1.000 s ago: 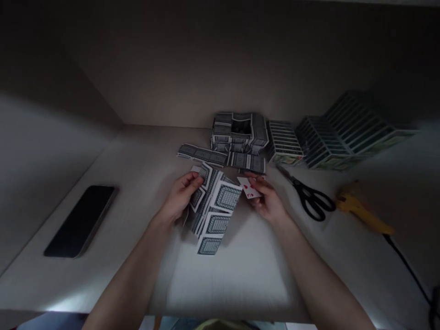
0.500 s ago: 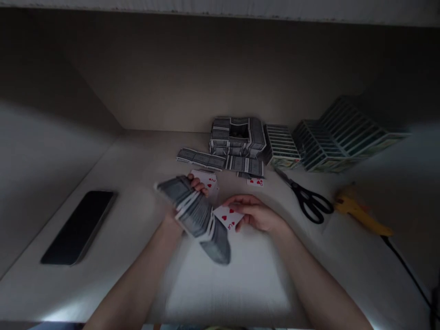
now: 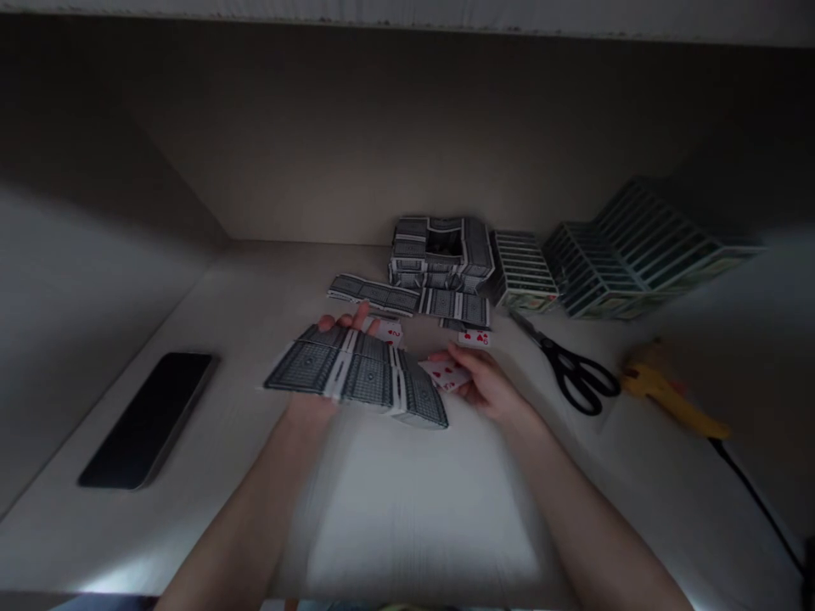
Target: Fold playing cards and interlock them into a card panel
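Note:
My left hand (image 3: 347,322) is closed on a panel of joined playing cards (image 3: 362,373), dark patterned backs facing up, with white strips where the cards meet. Only its fingertips show past the panel's far edge. In my right hand (image 3: 477,378) a single playing card (image 3: 446,373) with red hearts is pinched, face up, close to the panel's right end; whether they touch I cannot tell. Just beyond the left hand lies a face-up card (image 3: 388,329) with hearts, partly hidden. Another hearts card (image 3: 474,338) pokes out under a flat strip of cards (image 3: 455,305).
A box-like card structure (image 3: 474,255) with a square opening stands at the back. Right of it are stepped card structures (image 3: 525,263) (image 3: 637,246). Black-handled scissors (image 3: 576,373) and a yellow glue gun (image 3: 675,403) with cord lie right. A phone (image 3: 149,420) lies left.
The card panel has turned from a steep diagonal to nearly level, its back showing more squarely. My right hand with the hearts card has shifted slightly right and away from me.

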`<state>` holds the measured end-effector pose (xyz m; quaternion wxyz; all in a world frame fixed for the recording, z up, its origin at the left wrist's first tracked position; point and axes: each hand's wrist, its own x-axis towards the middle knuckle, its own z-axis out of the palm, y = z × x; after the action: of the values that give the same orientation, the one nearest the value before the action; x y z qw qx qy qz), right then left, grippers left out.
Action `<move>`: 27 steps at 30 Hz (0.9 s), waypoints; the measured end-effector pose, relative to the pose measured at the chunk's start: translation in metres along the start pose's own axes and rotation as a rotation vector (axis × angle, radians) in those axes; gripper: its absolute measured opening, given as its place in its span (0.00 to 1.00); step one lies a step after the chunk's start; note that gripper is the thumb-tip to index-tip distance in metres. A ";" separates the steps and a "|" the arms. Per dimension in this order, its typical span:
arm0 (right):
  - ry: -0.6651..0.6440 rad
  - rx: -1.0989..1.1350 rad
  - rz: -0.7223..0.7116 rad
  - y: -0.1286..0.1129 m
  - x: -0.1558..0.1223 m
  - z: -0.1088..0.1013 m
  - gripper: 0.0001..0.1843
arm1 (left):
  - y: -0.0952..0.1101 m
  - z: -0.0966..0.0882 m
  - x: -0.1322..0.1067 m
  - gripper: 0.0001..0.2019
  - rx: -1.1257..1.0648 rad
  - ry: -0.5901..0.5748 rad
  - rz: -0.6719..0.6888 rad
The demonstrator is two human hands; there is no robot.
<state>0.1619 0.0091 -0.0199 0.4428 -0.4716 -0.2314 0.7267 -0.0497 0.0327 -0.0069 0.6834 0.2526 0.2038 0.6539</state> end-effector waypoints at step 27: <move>-0.164 -0.190 -0.138 0.002 -0.008 0.003 0.17 | 0.011 0.036 -0.037 0.07 0.669 -0.395 0.283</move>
<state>0.1601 0.0010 -0.0160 0.4246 -0.4333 -0.3662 0.7056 -0.0391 -0.0065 0.0264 0.4931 0.6070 0.2331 0.5780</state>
